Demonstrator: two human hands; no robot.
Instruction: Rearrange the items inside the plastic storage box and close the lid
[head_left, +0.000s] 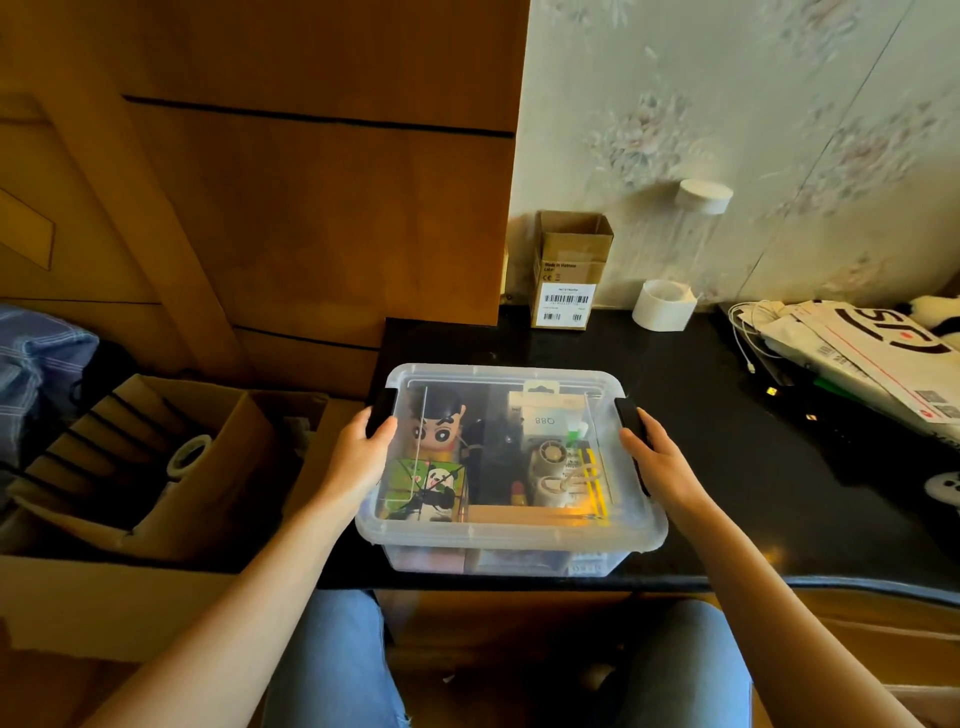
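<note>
A clear plastic storage box (511, 556) stands at the near edge of the black table, its see-through lid (498, 376) lying on top. Through the lid I see a cartoon-boy figure (435, 423), a green panda box (425, 486), a white packet marked Q88 (545, 418) and small white round parts (550, 457). My left hand (358, 452) grips the left side at the black latch (382, 410). My right hand (657, 454) grips the right side at the other black latch (631, 415).
An open small cardboard carton (569, 270) and a white tape roll (662, 305) stand at the back by the wall, with a clear jar (685, 234). White mailer bags and a cable (857, 353) lie at right. A large cardboard box (140, 467) sits left of the table.
</note>
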